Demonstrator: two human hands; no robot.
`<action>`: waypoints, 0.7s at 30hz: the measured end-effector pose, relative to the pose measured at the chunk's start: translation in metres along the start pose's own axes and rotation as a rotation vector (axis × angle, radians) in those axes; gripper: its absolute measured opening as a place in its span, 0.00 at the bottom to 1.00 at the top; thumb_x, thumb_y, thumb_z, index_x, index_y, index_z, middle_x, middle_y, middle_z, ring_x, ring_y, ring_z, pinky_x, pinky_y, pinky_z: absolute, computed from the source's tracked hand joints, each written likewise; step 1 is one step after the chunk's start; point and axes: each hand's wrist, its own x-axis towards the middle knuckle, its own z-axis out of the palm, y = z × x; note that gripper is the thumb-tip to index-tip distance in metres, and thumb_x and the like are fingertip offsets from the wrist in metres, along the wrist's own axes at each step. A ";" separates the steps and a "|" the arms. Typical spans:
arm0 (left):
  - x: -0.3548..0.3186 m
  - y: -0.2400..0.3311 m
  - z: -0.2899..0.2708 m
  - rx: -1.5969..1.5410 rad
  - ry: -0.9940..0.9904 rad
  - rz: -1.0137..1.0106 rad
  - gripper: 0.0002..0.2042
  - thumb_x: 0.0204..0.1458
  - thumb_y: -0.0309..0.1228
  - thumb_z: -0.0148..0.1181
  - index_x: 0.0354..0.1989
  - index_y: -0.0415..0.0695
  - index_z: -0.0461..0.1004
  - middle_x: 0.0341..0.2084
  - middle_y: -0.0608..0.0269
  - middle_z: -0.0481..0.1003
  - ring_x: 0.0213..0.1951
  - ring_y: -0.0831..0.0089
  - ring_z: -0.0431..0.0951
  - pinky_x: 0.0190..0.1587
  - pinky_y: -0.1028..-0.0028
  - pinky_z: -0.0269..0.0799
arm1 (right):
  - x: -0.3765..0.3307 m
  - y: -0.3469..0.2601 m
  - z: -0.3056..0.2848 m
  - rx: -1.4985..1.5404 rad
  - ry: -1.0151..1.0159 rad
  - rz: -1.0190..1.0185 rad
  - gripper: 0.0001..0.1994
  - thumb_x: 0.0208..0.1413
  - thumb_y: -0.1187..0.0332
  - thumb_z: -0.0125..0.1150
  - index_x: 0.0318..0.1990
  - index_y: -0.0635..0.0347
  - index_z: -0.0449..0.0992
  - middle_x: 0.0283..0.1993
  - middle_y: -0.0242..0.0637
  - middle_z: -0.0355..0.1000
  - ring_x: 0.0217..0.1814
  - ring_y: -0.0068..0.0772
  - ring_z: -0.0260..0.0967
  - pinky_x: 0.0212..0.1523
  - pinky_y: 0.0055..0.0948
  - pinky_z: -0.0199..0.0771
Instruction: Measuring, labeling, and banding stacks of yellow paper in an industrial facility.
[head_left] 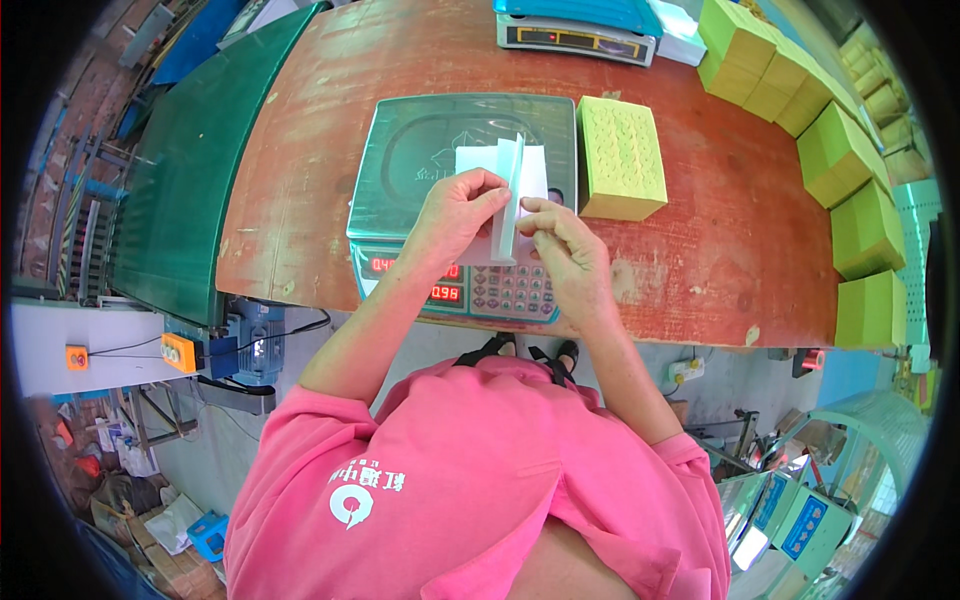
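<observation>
Apparently midway: pinching white strip (507, 237) in left hand (457, 212) above scale (388, 190); half-curling right hand (574, 250) beside it, can't tell if touching. Seemingly finished with yellow stacks (843, 152); not yet with strip.

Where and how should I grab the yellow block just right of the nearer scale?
The yellow block is probably best gripped across its near and far faces, coming from the right: it is box-shaped, its left side stands close along the nearer scale, while its right side faces tabletop. The right hand is closer.
</observation>
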 end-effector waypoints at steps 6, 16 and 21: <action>-0.002 -0.003 0.000 0.069 0.067 -0.013 0.05 0.56 0.27 0.59 0.37 0.39 0.78 0.27 0.69 0.76 0.28 0.83 0.73 0.31 0.80 0.70 | 0.015 -0.010 -0.015 -0.254 0.207 -0.188 0.12 0.57 0.79 0.54 0.49 0.63 0.74 0.45 0.43 0.75 0.40 0.29 0.72 0.38 0.26 0.71; -0.006 0.003 0.000 -0.036 0.088 0.009 0.05 0.56 0.26 0.57 0.37 0.37 0.76 0.28 0.66 0.76 0.30 0.82 0.74 0.34 0.79 0.71 | 0.051 -0.008 -0.003 -0.257 0.030 0.194 0.14 0.53 0.68 0.64 0.43 0.69 0.75 0.25 0.41 0.73 0.24 0.26 0.67 0.28 0.30 0.70; -0.007 -0.004 0.006 -0.054 0.207 0.104 0.18 0.50 0.25 0.58 0.51 0.37 0.69 0.31 0.62 0.75 0.31 0.78 0.73 0.33 0.77 0.69 | 0.052 0.007 -0.007 -0.362 0.072 0.053 0.08 0.52 0.71 0.65 0.31 0.66 0.73 0.22 0.31 0.68 0.25 0.19 0.60 0.26 0.26 0.64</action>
